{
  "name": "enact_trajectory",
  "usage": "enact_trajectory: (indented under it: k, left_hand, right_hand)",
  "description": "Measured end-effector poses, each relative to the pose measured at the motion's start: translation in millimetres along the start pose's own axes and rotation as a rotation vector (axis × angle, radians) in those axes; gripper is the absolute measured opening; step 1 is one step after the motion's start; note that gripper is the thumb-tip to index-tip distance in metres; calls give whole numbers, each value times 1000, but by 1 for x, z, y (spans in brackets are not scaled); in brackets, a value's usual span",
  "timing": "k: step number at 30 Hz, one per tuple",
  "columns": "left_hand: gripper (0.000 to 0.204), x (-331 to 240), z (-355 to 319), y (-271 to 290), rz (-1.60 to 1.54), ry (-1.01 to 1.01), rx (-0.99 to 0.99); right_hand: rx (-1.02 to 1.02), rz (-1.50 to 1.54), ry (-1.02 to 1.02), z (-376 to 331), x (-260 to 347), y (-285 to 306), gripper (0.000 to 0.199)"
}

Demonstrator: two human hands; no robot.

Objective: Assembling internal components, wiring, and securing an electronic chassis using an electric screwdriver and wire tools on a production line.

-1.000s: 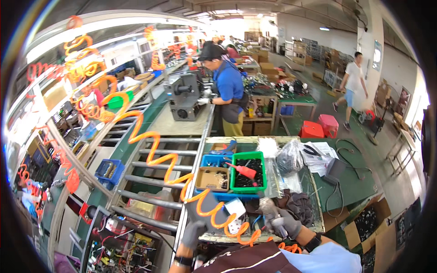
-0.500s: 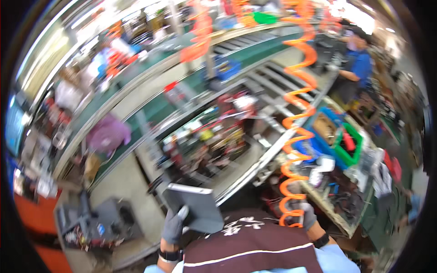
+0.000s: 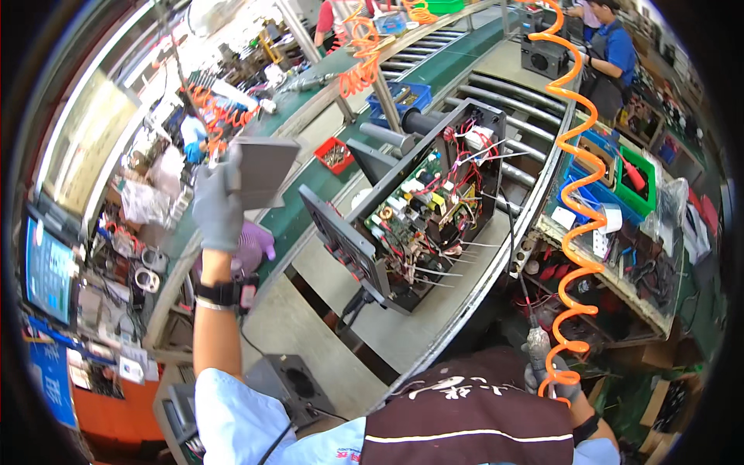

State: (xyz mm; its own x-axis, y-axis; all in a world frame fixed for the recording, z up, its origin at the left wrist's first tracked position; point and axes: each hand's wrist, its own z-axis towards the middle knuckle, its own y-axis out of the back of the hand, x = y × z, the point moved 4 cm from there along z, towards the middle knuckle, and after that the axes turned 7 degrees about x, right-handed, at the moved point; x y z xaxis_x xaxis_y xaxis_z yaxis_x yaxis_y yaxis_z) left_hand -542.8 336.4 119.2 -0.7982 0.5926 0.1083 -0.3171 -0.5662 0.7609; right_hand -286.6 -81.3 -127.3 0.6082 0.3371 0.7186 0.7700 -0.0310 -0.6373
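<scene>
My left hand [image 3: 215, 208], in a grey glove, is raised out to the left and closed on the edge of a flat grey panel [image 3: 266, 167]. Low at the right, my gloved right hand [image 3: 549, 380] grips a power screwdriver [image 3: 536, 342], partly hidden by the orange coiled hose [image 3: 572, 302]. Between the hands, on the conveyor, lies an opened black electronic unit [image 3: 422, 209]. Its circuit board, red wires and several white cable ties are exposed. A dark end panel with sockets [image 3: 349, 248] stands at its near left side.
A red bin of screws [image 3: 335, 155] and a blue bin [image 3: 399, 101] sit beyond the unit. Blue and green trays [image 3: 632, 182] stand on the right-hand bench. A purple object [image 3: 252, 248] lies below my left hand. A co-worker in blue [image 3: 616, 54] stands far right.
My left hand has lifted the grey panel from near my body up and out over the left side. The view has turned, and the screwdriver now shows in my right hand.
</scene>
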Motion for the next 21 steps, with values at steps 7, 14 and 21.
enact_trajectory:
  k: [7,14,21]
  left_hand:
    - [13,-52,71,-103,272,-610,442]
    - [25,-47,61,-158,-45,-870,764]
    - [43,-51,63,-159,-387,-871,886]
  right_hand:
    - [-12,-278,-188,10,27,-20,58]
    - [167,-370,-174,57,27,-7,77]
    - [218,-100,-94,82,72,-23,77]
